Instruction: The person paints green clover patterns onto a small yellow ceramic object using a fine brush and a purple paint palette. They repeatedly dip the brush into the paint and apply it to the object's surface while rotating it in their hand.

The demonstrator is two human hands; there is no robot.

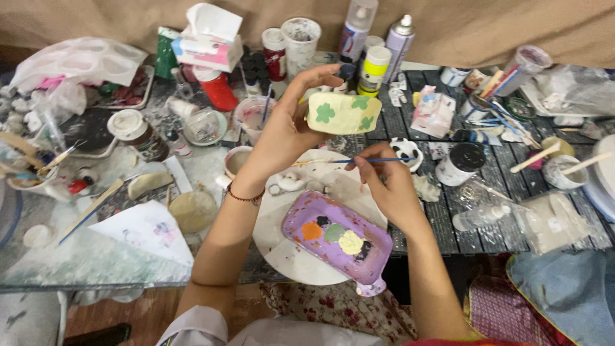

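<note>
- I see my left hand (285, 125) raised above the middle of the surface (96, 256), its fingers (320, 74) wrapped around a small pale yellow pot (344, 113).
- The pot is tilted on its side in the grasp. Its wall is creamy yellow and carries green clover-like shapes: one near my left thumb, two more toward the far end.
- My right hand (387, 186) sits just below the pot, fingers pinched on a thin blue-handled brush (359, 160) that lies nearly level, its tip pointing toward my left wrist.
- I cannot tell whether the brush tip touches the pot; it looks a little under it.
- Beneath both hands rests a round white board (275, 237) at the near edge of the surface, and on it a purple tray (301, 218) holding blobs of orange, green, pale yellow and dark paint.
- Toward the far edge stand a tissue box (208, 45), spray cans (397, 38) and paint jars.
- A cup of brushes (528, 64) stands near the far right corner.
</note>
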